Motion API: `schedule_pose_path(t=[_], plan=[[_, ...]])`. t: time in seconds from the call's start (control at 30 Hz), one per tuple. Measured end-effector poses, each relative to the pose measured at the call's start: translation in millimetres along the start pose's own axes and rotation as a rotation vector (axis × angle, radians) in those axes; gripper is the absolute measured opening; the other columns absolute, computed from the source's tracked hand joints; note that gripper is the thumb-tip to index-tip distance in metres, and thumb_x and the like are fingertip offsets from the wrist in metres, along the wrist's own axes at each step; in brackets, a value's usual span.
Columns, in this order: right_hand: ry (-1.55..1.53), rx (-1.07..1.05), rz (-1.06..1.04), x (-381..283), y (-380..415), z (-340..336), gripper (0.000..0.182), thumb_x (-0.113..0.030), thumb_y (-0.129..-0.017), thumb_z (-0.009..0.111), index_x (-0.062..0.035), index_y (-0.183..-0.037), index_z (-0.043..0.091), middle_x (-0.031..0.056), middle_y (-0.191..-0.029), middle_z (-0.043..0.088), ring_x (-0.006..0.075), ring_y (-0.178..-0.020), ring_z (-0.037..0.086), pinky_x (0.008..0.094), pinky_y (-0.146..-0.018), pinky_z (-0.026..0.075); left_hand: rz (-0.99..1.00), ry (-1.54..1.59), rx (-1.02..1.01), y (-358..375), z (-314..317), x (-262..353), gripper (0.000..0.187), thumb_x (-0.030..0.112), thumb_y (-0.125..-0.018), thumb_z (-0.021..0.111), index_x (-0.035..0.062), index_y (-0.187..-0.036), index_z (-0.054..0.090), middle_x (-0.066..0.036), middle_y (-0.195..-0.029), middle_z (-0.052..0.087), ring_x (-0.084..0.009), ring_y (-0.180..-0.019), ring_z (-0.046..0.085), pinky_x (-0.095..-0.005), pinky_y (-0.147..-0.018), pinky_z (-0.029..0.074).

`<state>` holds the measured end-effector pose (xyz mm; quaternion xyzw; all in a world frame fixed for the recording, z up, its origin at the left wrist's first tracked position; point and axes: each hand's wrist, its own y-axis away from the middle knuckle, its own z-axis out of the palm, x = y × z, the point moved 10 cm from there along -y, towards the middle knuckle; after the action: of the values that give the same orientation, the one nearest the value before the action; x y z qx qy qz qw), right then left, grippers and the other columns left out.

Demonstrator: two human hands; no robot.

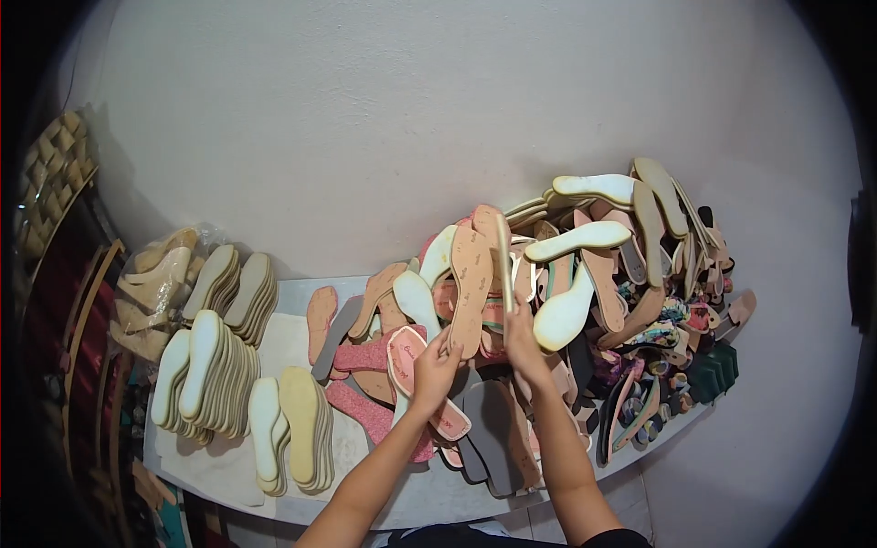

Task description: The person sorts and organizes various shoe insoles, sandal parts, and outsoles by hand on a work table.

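Note:
My left hand (436, 376) is closed on the heel end of a tan shoe insole (470, 288) with small printed marks, held upright above the pile. My right hand (525, 349) grips a second insole (505, 260), turned nearly edge-on, right beside the first. Just below my left wrist lies a pink insole with a white border (408, 356). Pink glittery pieces (365, 411) spread out to the left of it. Under my forearms are dark grey sole pieces (498, 429).
A large heap of mixed soles and sandal parts (630, 265) covers the table's right side. Several neat stacks of cream soles (215, 379) stand at the left. Behind them is a plastic bag of wedge heels (160, 283). A white wall (365, 119) rises behind the table (297, 292).

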<state>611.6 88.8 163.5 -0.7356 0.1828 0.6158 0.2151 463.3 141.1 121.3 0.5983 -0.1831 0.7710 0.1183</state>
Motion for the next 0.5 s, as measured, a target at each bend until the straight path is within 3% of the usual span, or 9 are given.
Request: schedule_pose_path(t=[0.07, 0.1, 0.17, 0.23, 0.3, 0.33, 0.37, 0.43, 0.5], plan=[[0.254, 0.012, -0.207, -4.2, 12.3, 16.1, 0.05, -0.02, -0.088, 0.032, 0.0041, -0.13, 0.021, 0.0278, -0.108, 0.034, 0.0401, -0.1, 0.037, 0.0406, -0.096, 0.026, 0.139, -0.242, 0.043, 9.3, -8.4, 4.5, 0.039, 0.01, -0.082, 0.056, -0.0013, -0.118, 0.048, -0.013, -0.087, 0.062, -0.0098, -0.076, 0.059, -0.0266, -0.063, 0.05], [0.277, 0.005, -0.248, -3.0, 19.8, 26.6, 0.051, -0.02, -0.087, 0.034, 0.003, -0.13, 0.02, 0.0266, -0.108, 0.034, 0.0391, -0.1, 0.037, 0.0407, -0.096, 0.026, 0.143, -0.397, 0.058, 19.8, -8.2, 17.1, 0.038, 0.009, -0.078, 0.059, 0.0013, -0.115, 0.053, -0.015, -0.078, 0.063, -0.0132, -0.069, 0.061, -0.0292, -0.06, 0.048], [0.322, -0.007, -0.329, -3.2, 33.2, 48.8, 0.053, -0.019, -0.087, 0.037, 0.001, -0.132, 0.017, 0.0242, -0.109, 0.035, 0.0369, -0.101, 0.038, 0.0408, -0.097, 0.025, 0.294, -0.547, 0.068, 39.4, -3.8, 36.3, 0.039, 0.009, -0.077, 0.06, 0.0026, -0.115, 0.053, -0.016, -0.081, 0.063, -0.0181, -0.065, 0.061, -0.0296, -0.057, 0.047], [-0.079, -0.061, -0.258, 2.1, 39.0, 63.6, 0.052, -0.017, -0.087, 0.04, 0.0001, -0.131, 0.018, 0.0204, -0.117, 0.036, 0.0279, -0.1, 0.044, 0.0337, -0.089, 0.034, 0.358, -0.665, 0.076, 57.5, -2.6, 49.2, 0.039, 0.01, -0.074, 0.061, 0.0033, -0.112, 0.055, -0.015, -0.086, 0.063, -0.0296, -0.071, 0.06, -0.0324, -0.064, 0.047], [-0.425, -0.097, -0.113, 9.5, 47.5, 71.0, 0.051, -0.018, -0.085, 0.042, 0.0015, -0.128, 0.024, 0.0166, -0.118, 0.043, 0.0207, -0.087, 0.054, 0.0257, -0.077, 0.044, 0.593, -0.726, -0.023, 71.1, 6.8, 73.0, 0.036, 0.011, -0.074, 0.061, 0.0022, -0.109, 0.056, -0.016, -0.093, 0.061, -0.0308, -0.081, 0.058, -0.0348, -0.074, 0.045], [-0.626, -0.174, -0.021, 16.7, 50.2, 78.0, 0.051, -0.019, -0.084, 0.043, 0.0028, -0.127, 0.027, 0.0169, -0.114, 0.045, 0.0207, -0.087, 0.055, 0.0268, -0.077, 0.045, 0.714, -0.755, -0.075, 79.7, 10.1, 84.6, 0.035, 0.012, -0.074, 0.062, 0.0016, -0.108, 0.057, -0.016, -0.096, 0.06, -0.0314, -0.086, 0.057, -0.036, -0.079, 0.044], [-0.823, -0.252, 0.073, 23.3, 53.4, 81.5, 0.051, -0.021, -0.082, 0.044, 0.004, -0.125, 0.03, 0.0172, -0.11, 0.047, 0.0208, -0.086, 0.055, 0.0279, -0.076, 0.046, 0.694, -0.772, -0.167, 82.9, 11.4, 85.8, 0.036, 0.014, -0.076, 0.061, -0.0005, -0.108, 0.054, -0.015, -0.096, 0.059, -0.031, -0.096, 0.053, -0.0374, -0.09, 0.037], [-1.202, -0.522, 0.254, 29.8, 67.2, 98.8, 0.052, -0.024, -0.077, 0.05, 0.0071, -0.117, 0.04, 0.0186, -0.099, 0.055, 0.022, -0.085, 0.056, 0.0296, -0.076, 0.048, 0.539, -0.581, 0.053, 78.7, -22.2, 81.2, 0.04, 0.015, -0.079, 0.059, -0.0006, -0.113, 0.046, -0.014, -0.097, 0.057, -0.0284, -0.097, 0.052, -0.0364, -0.091, 0.036], [-1.275, -0.69, 0.311, 31.3, 87.3, 110.6, 0.051, -0.021, -0.077, 0.048, 0.0062, -0.119, 0.039, 0.0181, -0.103, 0.054, 0.0229, -0.09, 0.056, 0.0305, -0.076, 0.049, 0.371, -0.287, 0.247, 70.5, -59.5, 39.4, 0.044, 0.017, -0.086, 0.052, 0.0016, -0.122, 0.031, -0.012, -0.101, 0.051, -0.0228, -0.098, 0.05, -0.0326, -0.088, 0.038]])
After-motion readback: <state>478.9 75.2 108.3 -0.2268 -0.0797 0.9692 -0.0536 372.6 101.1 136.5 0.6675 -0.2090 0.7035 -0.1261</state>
